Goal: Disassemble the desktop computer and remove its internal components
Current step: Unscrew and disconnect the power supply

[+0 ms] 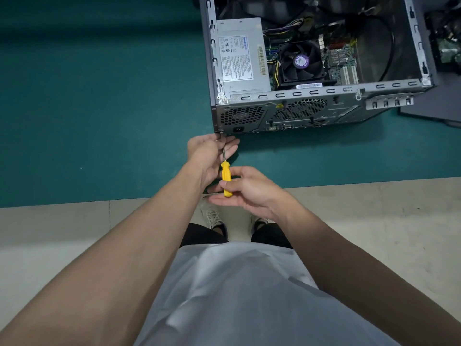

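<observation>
Right hand [249, 192] pinches the screwdriver [226, 174] handle; left hand [207, 153] pinches its shaft; tip at the case [299, 113] corner.

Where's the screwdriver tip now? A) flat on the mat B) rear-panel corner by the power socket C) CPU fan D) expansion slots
B: the screwdriver tip meets the rear corner of the case beside the power socket, left hand guiding the shaft, right hand pinching the handle.
</observation>
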